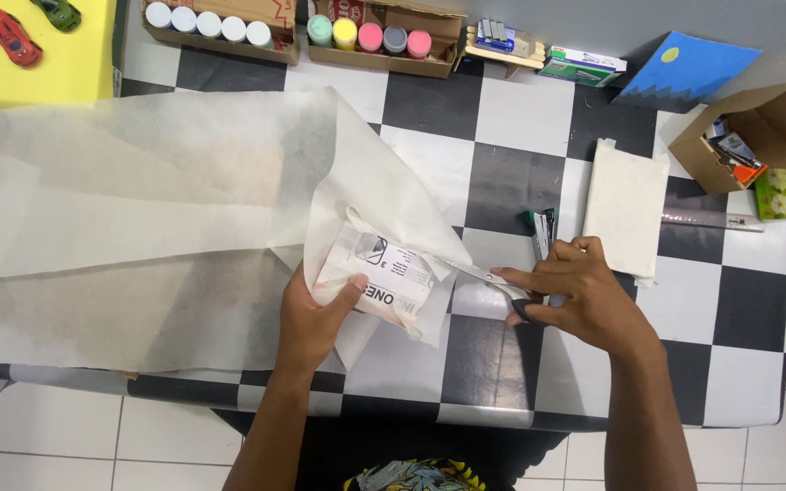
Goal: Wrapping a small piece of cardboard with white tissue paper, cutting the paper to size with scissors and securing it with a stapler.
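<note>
Spreading across most of the checkered bench (502,118) lies our big sheet of thin white fabric (120,209), and it looks largely uncut so far. At its right corner the fabric is folded over a printed paper template (382,280), which our left hand (313,316) holds flat, thumb on top and fingers pinching template and fabric together. Our right hand (584,295) has its fingers through the scissors (484,277), whose blades stand a little apart at the fabric's right edge. We judge the cut has only just begun: one edge is entered, and the rest of the outline is not yet cut. A folded white piece (625,207) lies well apart to the right, near a cardboard box (757,123).
</note>
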